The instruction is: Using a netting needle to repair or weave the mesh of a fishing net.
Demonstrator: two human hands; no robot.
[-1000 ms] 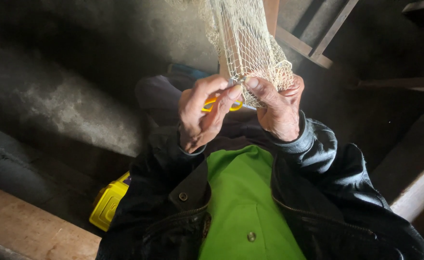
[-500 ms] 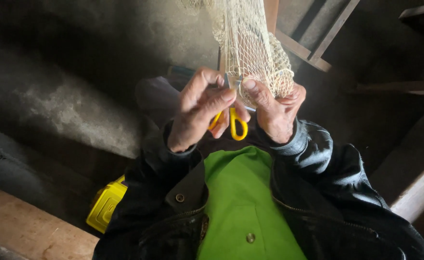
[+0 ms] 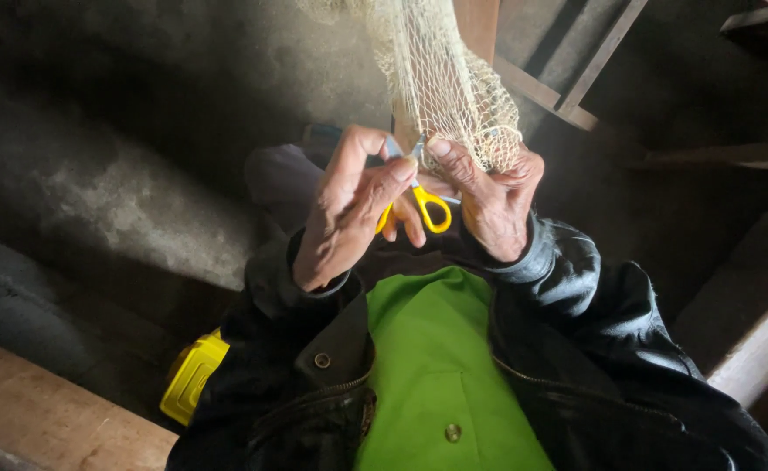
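Note:
My left hand (image 3: pixel 347 209) grips small scissors with yellow handles (image 3: pixel 426 209); their pale blades point up at the net. My right hand (image 3: pixel 493 202) pinches a bunched fold of cream-coloured mesh net (image 3: pixel 454 83) that hangs down from above. The blade tips sit at the net's lower edge, right beside my right thumb. Both hands are close together in front of my chest, above a green shirt (image 3: pixel 441 366) and a black jacket (image 3: pixel 593 349).
A yellow plastic box (image 3: pixel 190 377) lies on the dark floor at my left side. A wooden plank (image 3: pixel 44 419) runs along the lower left. Wooden slats and beams (image 3: pixel 576 96) stand at the upper right; another beam (image 3: pixel 763 344) lies at the right.
My left hand has turned and brought the scissors up, so the blades now meet the net by my right thumb. The right hand keeps its hold on the net.

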